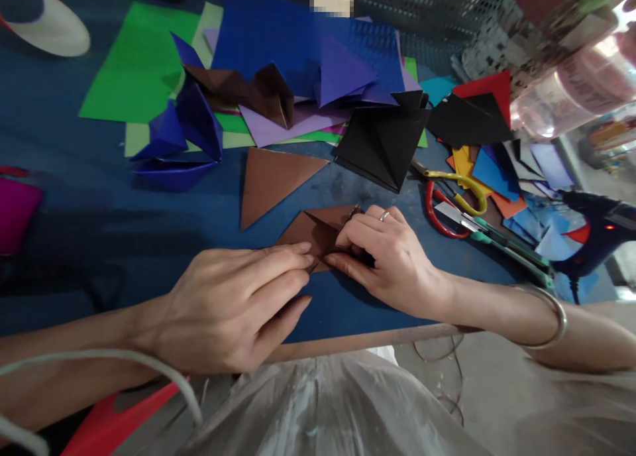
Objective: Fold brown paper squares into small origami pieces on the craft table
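Observation:
A partly folded sheet of brown paper point(311, 229) lies on the blue table near its front edge. My left hand point(238, 303) rests on the paper's left side, its fingers stretched out and pressing it down. A flap on the right is pinched between the thumb and curled fingers of my right hand point(387, 257). Just beyond lies a flat brown paper triangle point(278, 181). A black folded paper piece point(382, 141) sits farther to the right, and blue folded paper pieces point(181, 134) stand at the left. My fingertips hide part of the brown sheet.
Scissors point(447, 227) with red and yellow handles and a utility knife point(517, 250) lie at the right, beside a glue gun point(596, 230) with a lit red light. Paper scraps point(491, 171), a clear bottle point(576, 78), green sheets point(134, 65) and blue sheets point(268, 38) lie behind.

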Demonstrator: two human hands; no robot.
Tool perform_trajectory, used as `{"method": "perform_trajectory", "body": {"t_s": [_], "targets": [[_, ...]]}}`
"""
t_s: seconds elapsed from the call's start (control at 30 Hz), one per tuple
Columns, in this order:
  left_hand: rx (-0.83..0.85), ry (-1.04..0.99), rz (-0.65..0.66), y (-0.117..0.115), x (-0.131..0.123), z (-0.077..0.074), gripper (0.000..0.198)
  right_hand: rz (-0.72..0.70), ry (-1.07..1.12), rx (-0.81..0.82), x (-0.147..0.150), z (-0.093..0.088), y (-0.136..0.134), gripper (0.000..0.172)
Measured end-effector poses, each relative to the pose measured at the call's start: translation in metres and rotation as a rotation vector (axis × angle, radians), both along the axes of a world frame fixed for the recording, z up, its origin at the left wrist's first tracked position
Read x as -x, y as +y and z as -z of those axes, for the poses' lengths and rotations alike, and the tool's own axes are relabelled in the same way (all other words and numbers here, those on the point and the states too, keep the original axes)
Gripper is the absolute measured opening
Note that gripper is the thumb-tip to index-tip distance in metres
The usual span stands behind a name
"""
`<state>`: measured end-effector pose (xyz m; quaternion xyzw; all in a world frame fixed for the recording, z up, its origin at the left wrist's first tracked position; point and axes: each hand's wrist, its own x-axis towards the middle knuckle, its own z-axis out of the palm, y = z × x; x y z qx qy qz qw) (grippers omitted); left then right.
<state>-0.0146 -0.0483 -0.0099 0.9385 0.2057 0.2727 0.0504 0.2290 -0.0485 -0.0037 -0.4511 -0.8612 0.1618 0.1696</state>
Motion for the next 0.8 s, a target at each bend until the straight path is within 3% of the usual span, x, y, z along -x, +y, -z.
{"method": "perform_trajectory", "body": {"t_s": [0.13,0.53,0.8], "targets": [[-0.093,0.073,0.002,-0.0004,-0.0005,-0.0015,0.032,0.000,-0.007,-0.008,0.0004,-0.0006,0.0000,0.021],[-0.217,0.142,-0.001,-0.0026,-0.0064,-0.0019,0.030,0.010,0.028,0.023,-0.0020,0.0013,0.0026,0.023],[-0.167,0.175,-0.003,-0.0046,-0.0069,-0.0060,0.031,0.108,-0.013,-0.001,-0.0035,0.0024,0.0036,0.032]]}}
